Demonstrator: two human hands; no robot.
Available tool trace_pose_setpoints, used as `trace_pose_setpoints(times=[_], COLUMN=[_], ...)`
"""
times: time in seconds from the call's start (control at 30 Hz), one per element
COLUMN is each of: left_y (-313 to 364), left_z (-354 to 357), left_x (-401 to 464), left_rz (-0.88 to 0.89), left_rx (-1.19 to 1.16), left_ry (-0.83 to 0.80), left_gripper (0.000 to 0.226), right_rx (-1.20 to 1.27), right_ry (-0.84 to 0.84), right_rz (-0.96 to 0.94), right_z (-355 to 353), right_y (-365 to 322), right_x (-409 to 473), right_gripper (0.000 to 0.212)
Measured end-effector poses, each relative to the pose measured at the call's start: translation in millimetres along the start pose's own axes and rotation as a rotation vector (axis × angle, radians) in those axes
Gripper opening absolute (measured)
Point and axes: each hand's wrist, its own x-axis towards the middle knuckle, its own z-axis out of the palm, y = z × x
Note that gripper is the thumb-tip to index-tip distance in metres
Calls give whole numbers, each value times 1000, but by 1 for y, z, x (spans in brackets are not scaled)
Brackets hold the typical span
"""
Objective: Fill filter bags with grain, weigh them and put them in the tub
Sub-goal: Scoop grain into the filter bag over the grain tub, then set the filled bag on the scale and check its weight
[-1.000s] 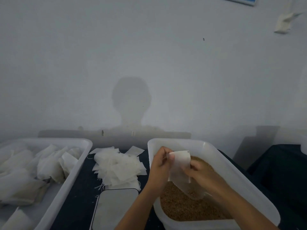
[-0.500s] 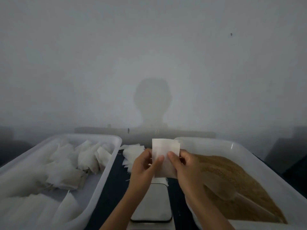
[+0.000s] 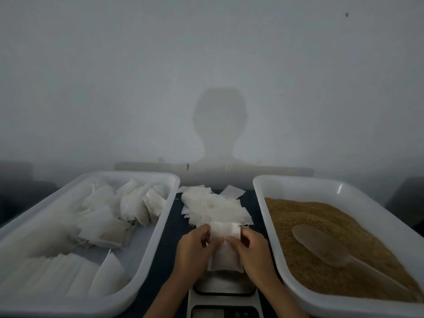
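Observation:
A white filter bag (image 3: 226,253) hangs over the scale (image 3: 223,292) at the bottom centre. My left hand (image 3: 193,249) pinches its left side near the top, and my right hand (image 3: 250,251) pinches the right side. Whether the bag's bottom touches the scale plate I cannot tell. On the right stands a white tub (image 3: 270,216) of brown grain (image 3: 321,226) with a translucent scoop (image 3: 321,246) lying in it. On the left, a white tub (image 3: 158,230) holds several filled bags (image 3: 128,207).
A loose heap of empty filter bags (image 3: 213,207) lies on the dark table between the two tubs, just behind the scale. A pale wall rises right behind the tubs. The scale's display (image 3: 226,313) is at the frame's bottom edge.
Both hands carried the bag leftward from above the grain tub to the middle, then lowered it over the scale. The view shifted right to left, so both tubs now show.

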Motion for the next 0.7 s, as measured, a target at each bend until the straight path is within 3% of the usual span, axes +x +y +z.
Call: trace_pose_setpoints(times=[0.17,0.3,0.53,0.7], left_y=[-11,-18,-37,-42], left_z=[0,-6,-14,-14], left_x=[-6,-8,-10,-10], left_rz=[58,99,-141,-224], left_rx=[72,32,-331,-468], left_ry=[42,70,303,357], left_gripper=[18,9,7,13], right_rx=[-31,13,409,448], right_ry=[-29,-20,74,129], right_rz=[-25,-75,105,128], right_z=[0,-4,-7,-5], right_y=[16,22,27,30], right_x=[-2,-6,-10,-13], right_gripper=[9,21,21,27])
